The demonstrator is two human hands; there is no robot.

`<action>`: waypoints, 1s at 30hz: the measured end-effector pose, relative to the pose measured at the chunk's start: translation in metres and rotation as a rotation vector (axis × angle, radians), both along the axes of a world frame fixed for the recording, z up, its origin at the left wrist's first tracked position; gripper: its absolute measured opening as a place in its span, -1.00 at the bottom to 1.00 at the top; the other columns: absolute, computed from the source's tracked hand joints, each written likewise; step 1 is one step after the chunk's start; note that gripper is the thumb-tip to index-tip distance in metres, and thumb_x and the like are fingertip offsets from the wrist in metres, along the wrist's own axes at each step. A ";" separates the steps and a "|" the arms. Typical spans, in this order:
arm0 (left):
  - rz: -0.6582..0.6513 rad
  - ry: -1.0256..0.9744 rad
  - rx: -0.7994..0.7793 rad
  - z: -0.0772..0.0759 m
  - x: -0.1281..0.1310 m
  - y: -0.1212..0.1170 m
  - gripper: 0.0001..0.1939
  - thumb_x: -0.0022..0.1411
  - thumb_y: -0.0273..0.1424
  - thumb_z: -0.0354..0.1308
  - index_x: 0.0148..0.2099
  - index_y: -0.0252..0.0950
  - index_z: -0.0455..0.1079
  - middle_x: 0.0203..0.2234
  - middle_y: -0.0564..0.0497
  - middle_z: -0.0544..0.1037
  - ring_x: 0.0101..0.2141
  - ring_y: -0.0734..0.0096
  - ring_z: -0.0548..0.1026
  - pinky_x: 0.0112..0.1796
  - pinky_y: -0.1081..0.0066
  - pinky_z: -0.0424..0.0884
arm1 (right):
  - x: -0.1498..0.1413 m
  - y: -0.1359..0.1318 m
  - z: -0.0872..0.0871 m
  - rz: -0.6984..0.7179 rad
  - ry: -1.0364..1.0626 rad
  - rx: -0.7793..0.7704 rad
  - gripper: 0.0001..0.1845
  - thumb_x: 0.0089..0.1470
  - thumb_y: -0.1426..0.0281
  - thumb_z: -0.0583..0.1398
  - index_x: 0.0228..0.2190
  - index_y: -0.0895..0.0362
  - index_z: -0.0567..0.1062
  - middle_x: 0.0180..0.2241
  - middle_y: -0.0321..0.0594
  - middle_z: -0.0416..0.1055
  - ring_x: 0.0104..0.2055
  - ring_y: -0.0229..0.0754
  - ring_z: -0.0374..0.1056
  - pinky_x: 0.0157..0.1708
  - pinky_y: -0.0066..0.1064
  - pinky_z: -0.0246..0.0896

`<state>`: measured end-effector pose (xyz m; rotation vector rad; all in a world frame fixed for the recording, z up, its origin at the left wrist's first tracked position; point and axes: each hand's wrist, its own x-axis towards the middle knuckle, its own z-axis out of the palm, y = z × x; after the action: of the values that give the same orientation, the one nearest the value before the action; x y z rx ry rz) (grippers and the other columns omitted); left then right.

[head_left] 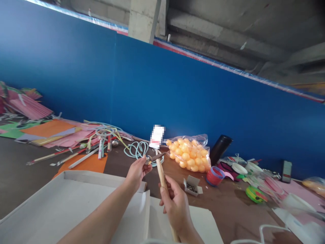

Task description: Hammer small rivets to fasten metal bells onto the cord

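Observation:
My left hand [136, 172] is closed on a dark tapered tool [157, 156] with a shiny metal part by the fingertips; its exact kind is unclear. The tool's narrow end points right and crosses the upper end of a pale wooden stick [160, 169]. My right hand [175, 200] wraps round the stick lower down, thumb along its side. The stick slants up and away from me, its lower end partly hidden by my right hand. Behind my left hand lies coiled light-blue tubing [137, 149]. Below both hands is an open white cardboard box [83, 200].
A clear bag of orange balls [188, 154] stands by the blue partition [165, 91]. Right of it are a black cylinder [221, 149], a red cup [215, 176] and a small box of metal pieces [192, 186]. Coloured paper [53, 130] and sticks lie left.

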<state>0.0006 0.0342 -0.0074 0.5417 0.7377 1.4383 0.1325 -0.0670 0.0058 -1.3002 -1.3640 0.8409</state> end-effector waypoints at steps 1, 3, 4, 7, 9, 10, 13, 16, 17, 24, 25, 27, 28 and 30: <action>0.001 0.004 0.002 0.001 0.000 -0.001 -0.76 0.00 -0.30 0.24 -0.39 -0.37 0.34 -0.58 0.03 0.46 -0.56 0.53 0.45 -0.39 0.45 0.43 | 0.001 0.001 0.000 -0.011 0.022 -0.012 -0.57 0.03 0.24 0.13 -0.05 0.12 0.35 -0.37 -0.24 0.43 -0.62 -0.35 0.26 -0.78 -0.62 0.13; 0.002 0.011 0.009 0.001 0.000 -0.002 -0.76 0.00 -0.29 0.24 -0.38 -0.37 0.35 -0.56 0.02 0.47 -0.55 0.54 0.45 -0.37 0.45 0.43 | 0.006 0.006 -0.002 -0.048 0.086 -0.075 -0.54 0.02 0.24 0.13 -0.04 0.12 0.31 -0.38 -0.23 0.41 -0.62 -0.34 0.25 -0.80 -0.61 0.12; 0.000 0.012 0.014 0.001 0.000 -0.002 -0.76 0.00 -0.29 0.24 -0.37 -0.38 0.35 -0.55 0.01 0.48 -0.55 0.54 0.45 -0.37 0.45 0.43 | 0.009 0.009 -0.003 -0.069 0.117 -0.127 -0.54 0.01 0.24 0.12 -0.04 0.13 0.30 -0.40 -0.24 0.40 -0.62 -0.34 0.25 -0.80 -0.61 0.11; -0.012 0.011 0.028 -0.001 0.000 -0.002 -0.75 0.00 -0.28 0.24 -0.35 -0.37 0.36 -0.54 0.00 0.49 -0.54 0.53 0.45 -0.37 0.44 0.44 | 0.020 0.020 -0.009 -0.109 0.155 -0.294 -0.60 -0.03 0.27 0.09 -0.13 0.18 0.31 -0.51 -0.29 0.36 -0.61 -0.31 0.26 -0.76 -0.59 0.13; -0.019 0.013 0.029 -0.001 0.000 -0.002 -0.74 -0.01 -0.28 0.25 -0.35 -0.37 0.35 -0.54 0.00 0.48 -0.54 0.52 0.45 -0.37 0.43 0.44 | 0.026 0.025 -0.014 -0.106 0.134 -0.341 -0.67 -0.04 0.27 0.07 -0.25 0.20 0.36 -0.60 -0.32 0.33 -0.64 -0.30 0.25 -0.76 -0.56 0.12; -0.020 0.014 0.029 -0.001 -0.001 -0.002 -0.74 -0.01 -0.28 0.25 -0.35 -0.37 0.35 -0.55 0.01 0.48 -0.54 0.52 0.45 -0.37 0.43 0.44 | 0.029 0.028 -0.016 -0.099 0.116 -0.348 -0.70 -0.04 0.27 0.06 -0.31 0.21 0.38 -0.63 -0.32 0.32 -0.66 -0.29 0.25 -0.74 -0.55 0.12; -0.026 0.018 0.031 0.002 -0.001 -0.004 -0.74 -0.02 -0.28 0.25 -0.37 -0.37 0.35 -0.57 0.02 0.47 -0.53 0.53 0.45 -0.37 0.44 0.44 | 0.033 0.030 -0.019 -0.065 0.028 -0.338 -0.74 -0.05 0.27 0.07 -0.40 0.19 0.42 -0.63 -0.31 0.36 -0.62 -0.27 0.31 -0.66 -0.53 0.16; -0.036 0.035 0.038 0.005 -0.001 -0.006 -0.74 -0.03 -0.28 0.26 -0.37 -0.38 0.35 -0.56 0.03 0.46 -0.54 0.54 0.44 -0.37 0.45 0.43 | 0.036 0.029 -0.020 -0.068 -0.115 -0.295 -0.74 -0.08 0.25 0.14 -0.38 0.17 0.47 -0.54 -0.27 0.45 -0.51 -0.20 0.38 -0.54 -0.48 0.20; -0.038 0.041 0.039 0.006 -0.001 -0.007 -0.74 -0.04 -0.28 0.26 -0.37 -0.38 0.36 -0.56 0.03 0.46 -0.54 0.54 0.44 -0.38 0.46 0.43 | 0.037 0.028 -0.020 -0.084 -0.170 -0.278 -0.73 -0.08 0.24 0.15 -0.36 0.15 0.48 -0.51 -0.25 0.48 -0.47 -0.17 0.39 -0.50 -0.47 0.21; -0.038 0.089 0.044 0.000 0.001 -0.006 -0.70 -0.07 -0.25 0.27 -0.36 -0.37 0.37 -0.54 0.03 0.48 -0.55 0.54 0.44 -0.38 0.44 0.43 | 0.052 0.026 -0.016 -0.231 -0.515 -0.219 -0.72 0.03 0.20 0.05 -0.33 0.05 0.48 -0.40 -0.23 0.52 -0.33 -0.14 0.41 -0.36 -0.43 0.18; -0.043 0.099 0.053 -0.001 0.001 -0.005 -0.69 -0.08 -0.24 0.27 -0.36 -0.37 0.37 -0.53 0.02 0.48 -0.55 0.54 0.44 -0.38 0.43 0.43 | 0.053 0.025 -0.015 -0.254 -0.557 -0.223 -0.72 0.05 0.20 0.04 -0.34 0.04 0.47 -0.42 -0.24 0.52 -0.35 -0.14 0.41 -0.37 -0.43 0.17; -0.053 0.119 0.064 -0.001 0.002 -0.005 -0.68 -0.10 -0.23 0.28 -0.36 -0.37 0.38 -0.52 0.01 0.49 -0.54 0.53 0.44 -0.37 0.42 0.43 | 0.056 0.023 -0.011 -0.298 -0.634 -0.241 -0.74 0.05 0.21 0.03 -0.38 0.02 0.47 -0.45 -0.26 0.51 -0.37 -0.14 0.40 -0.40 -0.43 0.14; -0.056 0.128 0.063 0.000 0.002 -0.005 -0.67 -0.11 -0.22 0.28 -0.36 -0.37 0.38 -0.52 0.01 0.49 -0.54 0.52 0.45 -0.38 0.42 0.43 | 0.057 0.021 -0.010 -0.319 -0.670 -0.254 -0.74 0.05 0.21 0.03 -0.42 0.01 0.48 -0.47 -0.27 0.50 -0.38 -0.13 0.39 -0.42 -0.42 0.12; -0.054 0.145 0.045 0.002 0.002 -0.006 -0.66 -0.12 -0.21 0.29 -0.38 -0.37 0.38 -0.53 0.02 0.49 -0.55 0.53 0.44 -0.38 0.43 0.43 | 0.062 0.019 -0.006 -0.368 -0.733 -0.282 -0.75 0.04 0.20 0.04 -0.45 -0.01 0.48 -0.45 -0.28 0.50 -0.36 -0.11 0.39 -0.45 -0.41 0.09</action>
<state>0.0028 0.0278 -0.0050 0.7010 0.8006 1.3785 0.1947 -0.0481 -0.0006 -2.1375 -1.5026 0.3028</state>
